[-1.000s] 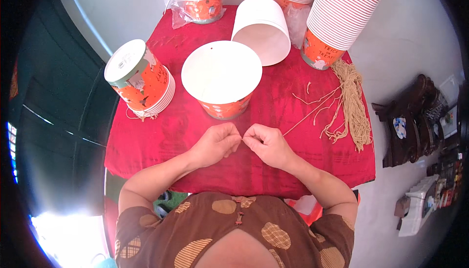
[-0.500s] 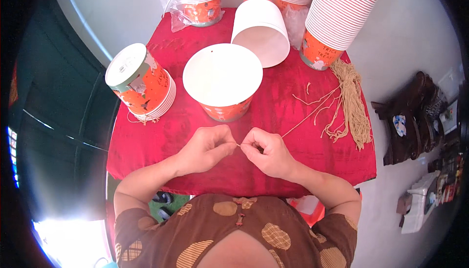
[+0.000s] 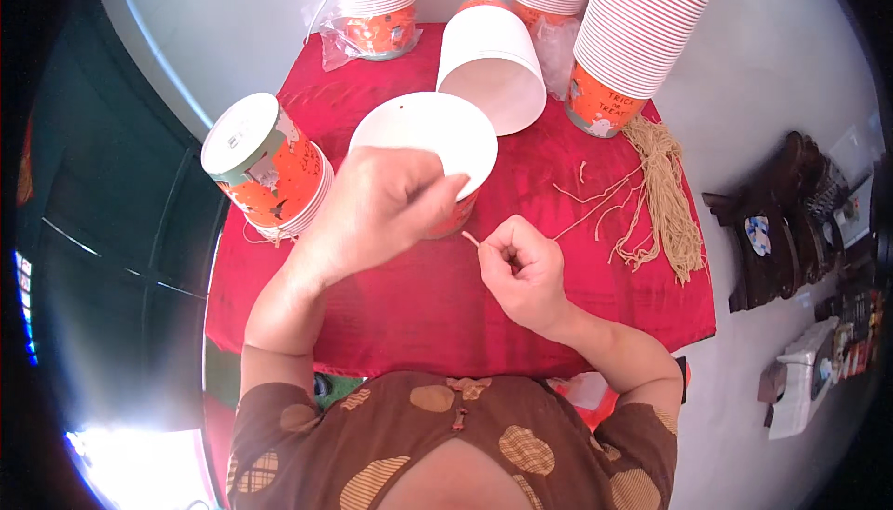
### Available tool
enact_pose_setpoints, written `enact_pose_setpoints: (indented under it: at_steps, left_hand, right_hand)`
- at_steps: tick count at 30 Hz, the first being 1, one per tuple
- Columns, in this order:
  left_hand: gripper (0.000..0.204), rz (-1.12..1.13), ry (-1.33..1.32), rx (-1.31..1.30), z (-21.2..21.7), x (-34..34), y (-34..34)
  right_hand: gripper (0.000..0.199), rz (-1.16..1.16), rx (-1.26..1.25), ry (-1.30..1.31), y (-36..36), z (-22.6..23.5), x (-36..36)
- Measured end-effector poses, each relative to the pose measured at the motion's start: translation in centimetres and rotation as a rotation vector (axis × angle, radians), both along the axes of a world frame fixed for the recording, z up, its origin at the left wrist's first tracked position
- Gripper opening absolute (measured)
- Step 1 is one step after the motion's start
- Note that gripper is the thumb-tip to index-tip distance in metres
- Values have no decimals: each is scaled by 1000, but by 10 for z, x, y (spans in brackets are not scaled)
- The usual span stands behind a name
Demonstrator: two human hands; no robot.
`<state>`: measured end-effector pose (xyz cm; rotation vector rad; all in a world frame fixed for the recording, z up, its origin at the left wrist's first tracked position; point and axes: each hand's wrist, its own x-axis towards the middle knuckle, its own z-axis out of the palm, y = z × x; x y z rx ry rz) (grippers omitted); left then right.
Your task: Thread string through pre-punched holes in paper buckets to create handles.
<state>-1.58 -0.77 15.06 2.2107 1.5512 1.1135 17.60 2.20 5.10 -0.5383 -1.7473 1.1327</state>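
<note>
My left hand (image 3: 377, 210) is raised over the near side of an upright orange and white paper tub (image 3: 437, 124), hiding part of its rim. Its fingers curl away behind the back of the hand, the thumb stands out to the right, and what it holds, if anything, is hidden. Lower and to the right, my right hand (image 3: 526, 275) pinches a tan string between thumb and forefinger. A short end of the string (image 3: 471, 238) pokes out to the left. On the other side, a strand runs up right toward a loose tan bundle of strings (image 3: 668, 198).
An upturned stack of tubs (image 3: 270, 166) stands at the left, string at its rim. A white tub (image 3: 493, 68) lies on its side behind the upright one. Tall tub stacks (image 3: 642, 31) line the back of the red tablecloth (image 3: 419, 324), some in plastic (image 3: 372, 35).
My left hand has come away from the string and risen up and forward over the upright tub. My right hand has shifted slightly right, still pinching the string.
</note>
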Motion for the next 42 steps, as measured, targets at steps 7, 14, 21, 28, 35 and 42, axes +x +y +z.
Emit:
enact_pose_setpoints:
  at_steps: [7,14,21,28,35,42]
  left_hand:
    - [21,77,149,-4,-23,-23,24]
    - [21,95,170,-124,-28,-33,32]
    - [23,65,150,-114,-29,-36,34]
    - [18,37,215,-137,-32,-38,36]
    - [17,10,201,-124,-35,-37,37]
    - [17,10,210,-169,-32,-37,36]
  right_hand:
    - [20,-105,-5,-31,12,-13,-10]
    - [23,-137,163,-84,17,-18,-21]
    - [25,-201,293,-140,20,-19,-24]
    - [25,-219,355,-140,23,-20,-27]
    - [24,-243,365,-149,25,-22,-29]
    - [24,-238,343,-157,26,-20,-33]
